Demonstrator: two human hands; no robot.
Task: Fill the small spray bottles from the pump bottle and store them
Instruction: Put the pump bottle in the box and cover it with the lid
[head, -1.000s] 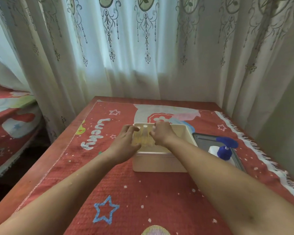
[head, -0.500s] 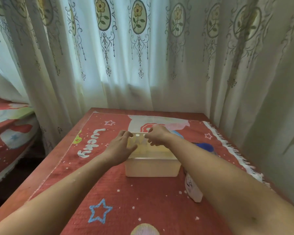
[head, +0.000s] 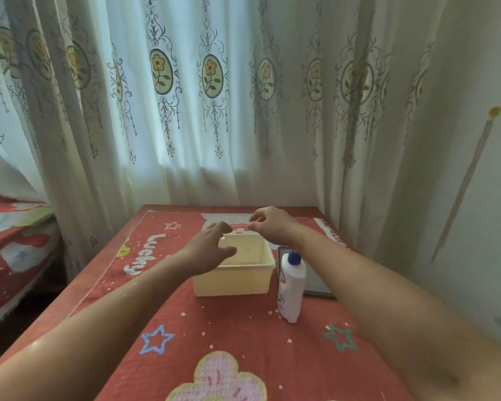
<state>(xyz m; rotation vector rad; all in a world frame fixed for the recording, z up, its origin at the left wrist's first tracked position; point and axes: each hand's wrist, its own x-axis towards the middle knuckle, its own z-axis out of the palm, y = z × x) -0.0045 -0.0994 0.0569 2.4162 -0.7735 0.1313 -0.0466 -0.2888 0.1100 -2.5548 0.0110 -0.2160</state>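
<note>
A cream plastic box [head: 232, 280] stands on the red cloth in the middle of the table. My left hand [head: 210, 251] hovers over the box's near left corner with spread, relaxed fingers that hold nothing. Just beyond the far right corner of the box, my right hand [head: 271, 225] hangs in the air. Its fingers are loosely curled, with nothing visible in them. The white pump bottle [head: 291, 287] with a blue pump stands upright to the right of the box. No small spray bottle shows; the box wall and my left hand hide the inside.
A dark metal tray [head: 315, 283] lies behind the pump bottle, under my right forearm. Patterned curtains [head: 209, 111] hang close behind the table. A bed [head: 15, 244] is at the left, and a wall at the right.
Both hands have lifted out of the box and let go of the small bottles they touched inside. My head has tilted up, and the pump bottle now stands clear of my right arm.
</note>
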